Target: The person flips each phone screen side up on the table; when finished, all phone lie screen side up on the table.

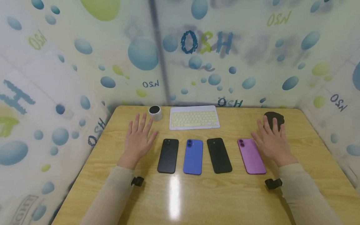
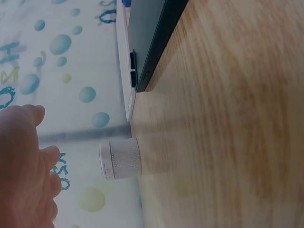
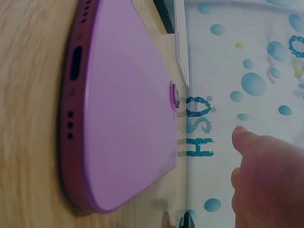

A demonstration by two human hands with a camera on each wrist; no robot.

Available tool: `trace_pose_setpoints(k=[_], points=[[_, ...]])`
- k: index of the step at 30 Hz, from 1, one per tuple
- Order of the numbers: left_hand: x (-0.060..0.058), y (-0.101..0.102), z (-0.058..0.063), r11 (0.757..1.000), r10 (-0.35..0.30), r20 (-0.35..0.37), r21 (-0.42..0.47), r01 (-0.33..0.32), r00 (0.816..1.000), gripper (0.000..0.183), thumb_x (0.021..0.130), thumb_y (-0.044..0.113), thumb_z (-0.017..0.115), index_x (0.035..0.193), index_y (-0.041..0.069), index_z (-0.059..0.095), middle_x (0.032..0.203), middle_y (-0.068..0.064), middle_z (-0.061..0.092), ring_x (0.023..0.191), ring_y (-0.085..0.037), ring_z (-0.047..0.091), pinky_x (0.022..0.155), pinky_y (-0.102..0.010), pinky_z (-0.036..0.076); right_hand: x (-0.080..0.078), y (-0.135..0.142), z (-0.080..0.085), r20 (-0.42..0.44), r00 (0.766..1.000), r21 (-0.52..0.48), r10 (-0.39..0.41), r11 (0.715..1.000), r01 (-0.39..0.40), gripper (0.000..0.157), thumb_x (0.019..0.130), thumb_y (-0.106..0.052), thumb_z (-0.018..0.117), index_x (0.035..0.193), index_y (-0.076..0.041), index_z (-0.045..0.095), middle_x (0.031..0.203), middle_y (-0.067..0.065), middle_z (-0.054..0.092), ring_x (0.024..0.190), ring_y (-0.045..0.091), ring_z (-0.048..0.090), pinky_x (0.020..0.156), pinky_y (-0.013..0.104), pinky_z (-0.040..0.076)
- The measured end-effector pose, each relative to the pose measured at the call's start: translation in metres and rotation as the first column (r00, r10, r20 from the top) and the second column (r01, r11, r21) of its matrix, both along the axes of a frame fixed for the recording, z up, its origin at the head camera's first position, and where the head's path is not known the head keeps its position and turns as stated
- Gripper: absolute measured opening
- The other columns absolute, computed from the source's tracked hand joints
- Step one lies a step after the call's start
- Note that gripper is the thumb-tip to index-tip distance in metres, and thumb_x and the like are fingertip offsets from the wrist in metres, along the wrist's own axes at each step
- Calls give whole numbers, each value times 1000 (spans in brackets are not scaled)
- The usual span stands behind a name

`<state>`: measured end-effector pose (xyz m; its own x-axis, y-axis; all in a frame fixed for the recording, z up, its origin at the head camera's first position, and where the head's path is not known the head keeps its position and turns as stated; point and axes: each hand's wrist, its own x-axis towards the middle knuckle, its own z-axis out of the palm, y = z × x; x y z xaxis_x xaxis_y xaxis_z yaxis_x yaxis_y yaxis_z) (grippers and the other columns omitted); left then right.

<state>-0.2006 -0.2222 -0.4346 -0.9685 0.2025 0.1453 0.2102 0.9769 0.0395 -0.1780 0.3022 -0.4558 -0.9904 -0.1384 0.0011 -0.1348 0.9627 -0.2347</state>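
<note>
Your left hand (image 1: 137, 140) and right hand (image 1: 272, 140) are both splayed out holding nothing, just hanging over the table (image 1: 213, 200). Left's near the white cylinder (image 1: 156, 117), right's beside the purple phone (image 1: 252, 157) and partly hides some black object (image 1: 273, 116). Row of 4, from your left: dark gray phone (image 1: 168, 157), blue phone (image 1: 193, 159), black phone (image 1: 220, 157), that purple one, keyboard (image 1: 194, 118) behind them.

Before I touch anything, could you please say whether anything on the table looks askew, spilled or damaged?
The black smartphone right of the blue smartphone looks slightly askew: the gap between them widens toward the camera. No spill or damage shows.
</note>
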Motion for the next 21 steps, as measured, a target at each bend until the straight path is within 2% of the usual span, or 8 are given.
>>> trace_pose_setpoints(k=[9, 12, 14, 17, 21], points=[[3, -4, 0, 1000, 14, 11, -14, -14, 1000, 74, 107, 63, 23, 168, 24, 8, 176, -8, 1, 162, -35, -6, 129, -57, 0, 3, -2, -3, -29, 1000, -26, -11, 1000, 10, 79, 110, -57, 24, 166, -7, 0, 171, 17, -19, 151, 45, -31, 118, 70, -18], [2, -4, -1, 1000, 8, 13, -6, -8, 1000, 74, 107, 62, 26, 168, 24, 7, 175, -8, 0, 162, -35, -5, 128, -57, 1, 3, -2, -3, -39, 999, -27, -18, 999, 17, 79, 110, -57, 25, 166, -7, 2, 171, 16, -20, 150, 43, -34, 117, 70, -20], [2, -4, -1, 1000, 3, 25, 7, -3, 1000, 75, 107, 59, 32, 168, 23, 7, 175, -9, -2, 162, -35, -6, 128, -57, 2, 2, -3, -3, -50, 999, -14, -12, 1000, 12, 77, 110, -54, 30, 166, -7, 8, 171, 16, -16, 151, 44, -32, 117, 71, -19], [3, -3, -1, 1000, -21, 40, 13, 21, 999, 77, 107, 52, 44, 168, 19, 12, 175, -13, -2, 161, -37, -5, 128, -58, 7, 0, -9, -2, -71, 997, 1, 4, 1000, -4, 71, 109, -46, 45, 164, -7, 24, 173, 21, -1, 154, 51, -17, 117, 76, -11], [5, 0, -3, 995, -92, 15, -23, 93, 996, 79, 102, 42, 61, 166, 16, 22, 174, -17, 9, 159, -43, 9, 123, -62, 24, -2, -25, -2, -99, 993, 17, 57, 998, -55, 63, 103, -33, 62, 157, -7, 42, 167, 27, 25, 150, 57, 23, 116, 77, 15]])
